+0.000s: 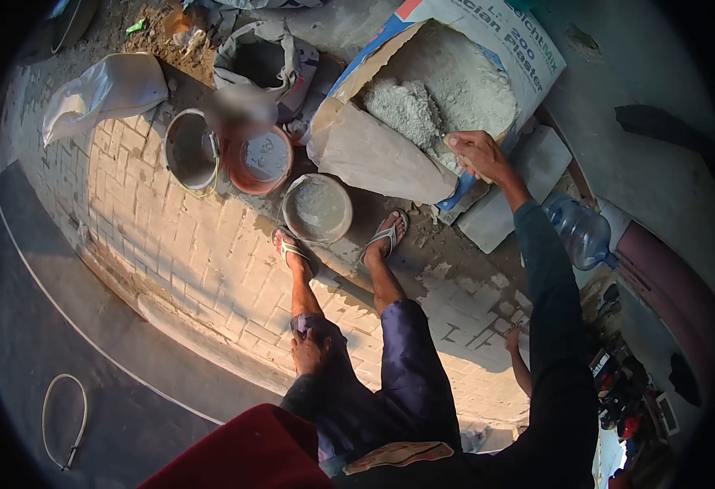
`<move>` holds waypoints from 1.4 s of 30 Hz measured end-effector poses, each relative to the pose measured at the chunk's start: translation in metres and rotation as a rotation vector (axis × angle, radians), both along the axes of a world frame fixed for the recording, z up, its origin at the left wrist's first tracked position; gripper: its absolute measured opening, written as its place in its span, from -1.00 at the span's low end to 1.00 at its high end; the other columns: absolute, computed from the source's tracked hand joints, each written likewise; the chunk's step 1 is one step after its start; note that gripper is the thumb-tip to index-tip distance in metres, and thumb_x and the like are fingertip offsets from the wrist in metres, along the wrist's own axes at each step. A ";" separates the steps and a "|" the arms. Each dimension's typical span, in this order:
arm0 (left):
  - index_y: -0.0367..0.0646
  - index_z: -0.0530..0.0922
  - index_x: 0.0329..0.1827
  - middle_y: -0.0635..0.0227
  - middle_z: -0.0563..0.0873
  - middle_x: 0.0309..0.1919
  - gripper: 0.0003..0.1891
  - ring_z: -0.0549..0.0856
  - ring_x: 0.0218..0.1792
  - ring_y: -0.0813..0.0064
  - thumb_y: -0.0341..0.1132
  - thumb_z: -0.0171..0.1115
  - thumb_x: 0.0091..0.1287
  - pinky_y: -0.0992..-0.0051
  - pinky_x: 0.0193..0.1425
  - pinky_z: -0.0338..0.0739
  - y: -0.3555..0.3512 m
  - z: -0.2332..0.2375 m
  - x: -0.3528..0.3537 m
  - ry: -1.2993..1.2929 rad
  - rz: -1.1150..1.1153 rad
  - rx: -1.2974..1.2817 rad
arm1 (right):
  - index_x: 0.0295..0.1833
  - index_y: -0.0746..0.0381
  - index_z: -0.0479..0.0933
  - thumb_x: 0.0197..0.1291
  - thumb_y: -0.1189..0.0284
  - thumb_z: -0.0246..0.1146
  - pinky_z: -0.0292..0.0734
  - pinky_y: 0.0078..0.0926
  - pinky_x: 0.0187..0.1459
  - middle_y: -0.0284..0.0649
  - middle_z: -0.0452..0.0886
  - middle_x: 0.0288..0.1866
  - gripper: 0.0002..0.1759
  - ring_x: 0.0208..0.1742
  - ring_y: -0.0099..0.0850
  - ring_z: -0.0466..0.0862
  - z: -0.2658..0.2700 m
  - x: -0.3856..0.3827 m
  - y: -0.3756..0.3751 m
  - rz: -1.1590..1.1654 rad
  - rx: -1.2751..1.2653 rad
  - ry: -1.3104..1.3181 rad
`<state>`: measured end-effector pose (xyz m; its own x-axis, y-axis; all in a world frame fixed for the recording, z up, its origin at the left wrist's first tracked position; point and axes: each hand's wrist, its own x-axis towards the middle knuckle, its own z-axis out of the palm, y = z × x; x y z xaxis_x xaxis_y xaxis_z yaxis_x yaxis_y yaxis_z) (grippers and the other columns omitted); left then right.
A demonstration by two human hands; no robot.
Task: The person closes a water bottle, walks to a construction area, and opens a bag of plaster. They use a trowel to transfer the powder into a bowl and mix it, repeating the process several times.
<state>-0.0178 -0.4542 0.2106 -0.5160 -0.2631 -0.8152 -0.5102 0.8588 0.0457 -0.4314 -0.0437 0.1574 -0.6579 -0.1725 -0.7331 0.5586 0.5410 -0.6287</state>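
My right hand (483, 156) is closed around the wooden handle of a trowel (469, 166) inside an open paper plaster sack (528, 49). Its blade is largely hidden by a heap of pale grey plaster powder (404, 110) at its left. More powder lies loose in the sack. My left hand (311, 354) rests on my knee with the fingers spread, holding nothing. Between my sandalled feet stands a round bowl (343, 228) with greyish material in it.
Left of the bowl stand a reddish tub (235, 173) and a grey bucket (170, 151). Behind them is an open sack (288, 90); a white sack (109, 90) lies farther left. A clear water bottle (581, 232) lies near my right forearm. Another person's arm (520, 367) shows at right.
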 end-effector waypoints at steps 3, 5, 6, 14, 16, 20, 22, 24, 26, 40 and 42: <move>0.01 0.53 0.19 -0.09 0.42 0.22 -0.48 0.46 0.23 -0.13 0.03 0.32 0.21 -0.02 0.25 0.43 -0.002 -0.005 0.002 -0.029 -0.034 0.009 | 0.20 0.30 0.59 0.40 0.08 0.17 0.35 -0.53 -0.62 -0.36 0.48 -0.58 -0.47 -0.68 -0.62 0.41 0.021 0.001 0.013 -0.026 0.010 0.045; 0.03 0.50 0.22 -0.06 0.40 0.26 -0.47 0.44 0.27 -0.08 0.03 0.30 0.23 -0.03 0.27 0.40 -0.003 -0.005 0.002 -0.044 -0.049 0.012 | 0.24 0.31 0.57 0.39 0.06 0.17 0.33 -0.57 -0.63 -0.37 0.47 -0.57 -0.44 -0.67 -0.64 0.41 0.042 -0.003 0.018 -0.021 0.052 0.055; 0.03 0.50 0.21 -0.06 0.40 0.26 -0.48 0.44 0.27 -0.08 0.02 0.30 0.23 -0.03 0.28 0.39 -0.004 -0.003 0.000 -0.059 -0.045 0.015 | 0.24 0.31 0.57 0.39 0.06 0.17 0.33 -0.57 -0.63 -0.37 0.47 -0.57 -0.44 -0.67 -0.64 0.41 0.049 -0.002 0.021 -0.018 0.055 0.054; 0.04 0.50 0.25 -0.06 0.41 0.26 -0.47 0.44 0.28 -0.07 0.03 0.26 0.25 -0.01 0.30 0.37 -0.022 -0.011 0.003 -0.091 0.014 0.040 | 0.30 0.24 0.54 0.39 0.04 0.17 0.27 -0.65 -0.63 -0.43 0.44 -0.54 -0.43 -0.64 -0.70 0.37 0.109 0.020 0.020 -0.028 0.101 0.102; 0.03 0.49 0.28 -0.09 0.39 0.30 -0.45 0.44 0.29 -0.08 0.03 0.25 0.26 -0.01 0.32 0.36 -0.027 -0.011 -0.001 -0.133 -0.016 0.060 | 0.32 0.23 0.53 0.39 0.04 0.18 0.27 -0.64 -0.63 -0.42 0.45 -0.52 -0.42 -0.63 -0.71 0.36 0.121 0.035 0.009 -0.084 0.162 0.103; 0.00 0.47 0.33 -0.14 0.34 0.38 -0.41 0.43 0.31 -0.10 0.03 0.25 0.26 -0.02 0.36 0.33 -0.046 -0.011 0.001 -0.114 -0.015 0.063 | 0.33 0.31 0.50 0.39 0.08 0.19 0.29 -0.65 -0.59 -0.40 0.46 -0.50 -0.40 -0.60 -0.70 0.38 0.130 0.072 -0.025 -0.064 0.146 0.102; -0.01 0.46 0.34 -0.12 0.34 0.39 -0.40 0.41 0.34 -0.08 0.03 0.26 0.27 -0.02 0.39 0.30 -0.056 -0.008 -0.001 -0.134 0.027 0.079 | 0.35 0.35 0.47 0.40 0.11 0.19 0.30 -0.65 -0.56 -0.40 0.46 -0.50 -0.39 -0.59 -0.70 0.38 0.128 0.091 -0.050 -0.057 0.129 0.070; -0.02 0.45 0.35 -0.12 0.31 0.42 -0.39 0.39 0.38 -0.06 0.04 0.26 0.28 0.00 0.42 0.28 -0.066 -0.009 -0.001 -0.178 0.027 0.066 | 0.38 0.34 0.45 0.40 0.13 0.20 0.30 -0.65 -0.56 -0.40 0.46 -0.50 -0.39 -0.59 -0.70 0.38 0.111 0.114 -0.075 -0.093 0.026 -0.014; -0.03 0.45 0.36 -0.13 0.29 0.45 -0.38 0.38 0.40 -0.06 0.06 0.26 0.29 0.01 0.44 0.27 -0.073 -0.007 -0.004 -0.195 0.033 0.067 | 0.39 0.34 0.43 0.40 0.13 0.20 0.30 -0.64 -0.56 -0.40 0.46 -0.49 -0.38 -0.59 -0.70 0.37 0.088 0.136 -0.106 -0.086 -0.006 -0.047; -0.06 0.44 0.39 -0.20 0.32 0.41 -0.31 0.40 0.38 -0.05 0.12 0.24 0.27 0.09 0.47 0.23 -0.123 -0.008 0.015 -0.138 -0.022 0.114 | 0.19 0.37 0.56 0.29 0.20 0.30 0.53 -0.25 0.12 0.10 0.68 0.06 -0.49 0.09 0.00 0.67 -0.198 0.259 -0.253 0.131 0.205 0.001; -0.06 0.45 0.39 -0.21 0.32 0.42 -0.31 0.39 0.39 -0.06 0.12 0.24 0.27 0.09 0.47 0.25 -0.124 -0.010 0.017 -0.139 0.002 0.143 | 0.24 0.31 0.55 0.29 0.18 0.29 0.53 -0.26 0.18 0.08 0.66 0.14 -0.46 0.17 -0.02 0.66 -0.208 0.261 -0.260 0.082 0.291 0.074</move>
<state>-0.0004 -0.5778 0.2008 -0.3951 -0.1403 -0.9079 -0.5221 0.8475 0.0962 -0.1700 -0.3035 -0.0506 -0.7038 -0.0172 -0.7102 0.4644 0.7454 -0.4783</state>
